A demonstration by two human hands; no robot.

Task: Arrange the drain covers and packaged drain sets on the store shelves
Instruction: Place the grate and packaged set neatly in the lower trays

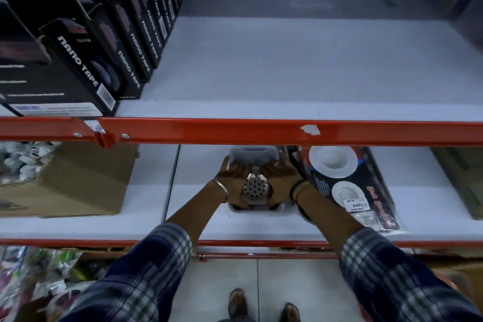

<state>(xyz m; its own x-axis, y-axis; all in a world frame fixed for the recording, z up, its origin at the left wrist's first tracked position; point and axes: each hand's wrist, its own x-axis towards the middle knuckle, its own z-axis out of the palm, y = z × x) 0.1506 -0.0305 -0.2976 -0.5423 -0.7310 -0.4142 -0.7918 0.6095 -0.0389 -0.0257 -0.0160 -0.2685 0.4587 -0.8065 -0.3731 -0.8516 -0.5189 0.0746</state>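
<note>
Two hands on the job: left hand (pixel 233 182) and right hand (pixel 281 182) each wrapped round a side of the perforated metal drain cover (pixel 256 186), holding it over a whitish tray (pixel 254 210) on the middle shelf (pixel 146 206), w/ fingers reaching onto the tray's far part. To do this step well, I'd keep both palms level, lower the cover straight down so it sits flat & centred in the tray, then square the tray w/ the shelf front and leave a gap to the packaged drain sets (pixel 350 185) lying just beside the right wrist. Avoid nudging that pack, it overhangs toward the shelf edge. Hard to see: tray's back end is cut off by the red shelf beam (pixel 261 129); palms hide the cover's rim, so whether it's already resting in the tray or hovering is unclear, probably a stack underneath. Box (pixel 78 180) at left is blurred.
</note>
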